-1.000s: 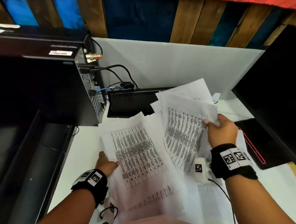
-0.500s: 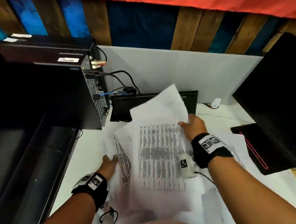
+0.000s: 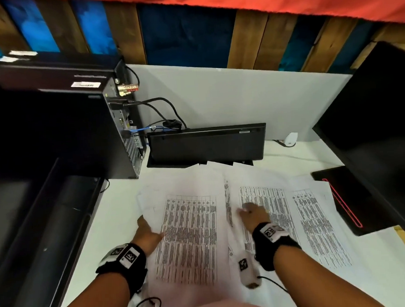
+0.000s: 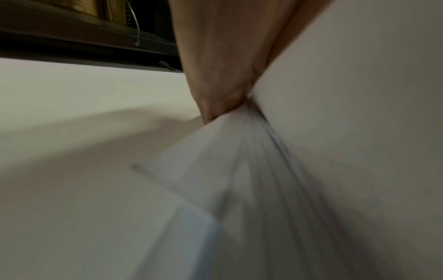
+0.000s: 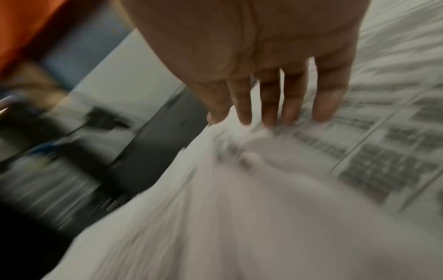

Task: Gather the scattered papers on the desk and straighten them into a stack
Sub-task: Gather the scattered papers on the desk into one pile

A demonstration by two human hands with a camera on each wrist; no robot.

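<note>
White papers printed with dense tables lie spread over the white desk (image 3: 120, 211). One pile of papers (image 3: 189, 236) lies at centre left. My left hand (image 3: 146, 229) pinches that pile at its left edge; in the left wrist view the thumb (image 4: 215, 91) presses on the fanned sheet edges (image 4: 239, 151). More loose sheets (image 3: 318, 224) lie overlapping to the right. My right hand (image 3: 250, 212) rests on those sheets just right of the pile. Its fingers (image 5: 271, 106) are straight, with the tips touching a printed sheet (image 5: 371, 151), and it holds nothing.
A black computer tower (image 3: 78, 127) with cables stands at the back left. A black keyboard (image 3: 205, 143) leans against the white partition (image 3: 240, 97). A dark monitor (image 3: 378, 120) and its base with a red line (image 3: 340, 200) border the papers on the right.
My right hand swung the sheets it held leftward onto the pile, let them go, and now rests flat on the sheets to the right. The left hand has stayed at the pile's edge.
</note>
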